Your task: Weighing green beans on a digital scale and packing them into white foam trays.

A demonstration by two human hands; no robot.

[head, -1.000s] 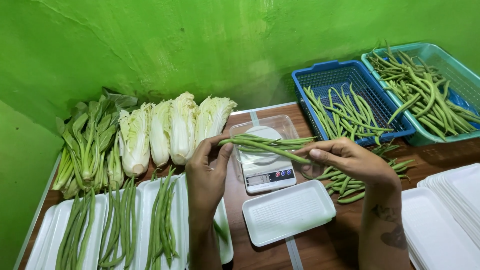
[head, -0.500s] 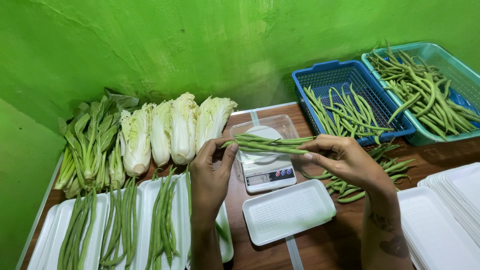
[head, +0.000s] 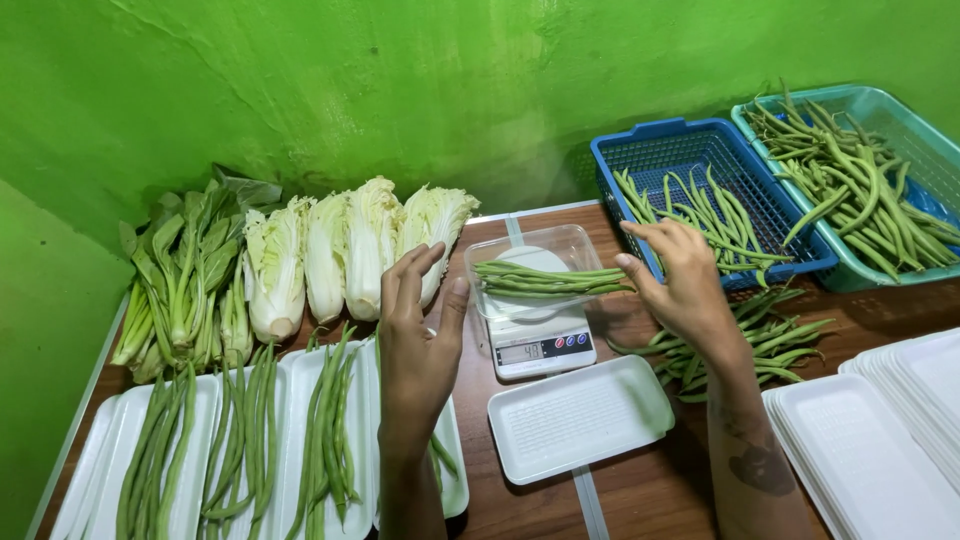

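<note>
Head view, biggest first. Brown wooden table (head: 640,495) fills the lower frame against a green wall (head: 400,80). Upper right: teal basket (head: 905,120) and blue basket (head: 690,150), both with loose green beans. Left of centre: row of napa cabbages (head: 340,250), leafy greens (head: 180,270) at far left. Lower left: white foam trays (head: 290,470) loaded with beans. Lower right: stack of empty foam trays (head: 880,440). Centre bottom: single empty foam tray (head: 578,415). Loose bean pile (head: 770,335) lies on the table under the right forearm.

Centre: digital scale (head: 535,335) with clear plastic tub (head: 540,265) on top; bundle of green beans (head: 545,280) lies flat across the tub, ends pointing left-right.

Left hand (head: 420,345): fingers spread and extended, palm facing right, released, holding nothing. It sits just left of the tub, not touching it.

Right hand (head: 680,285): fingers loosely curled but not clenched, empty. Fingertips are just beside the right end of the bundle; contact can't be confirmed.

Bundle sits between the two hands, closer to the right one.
</note>
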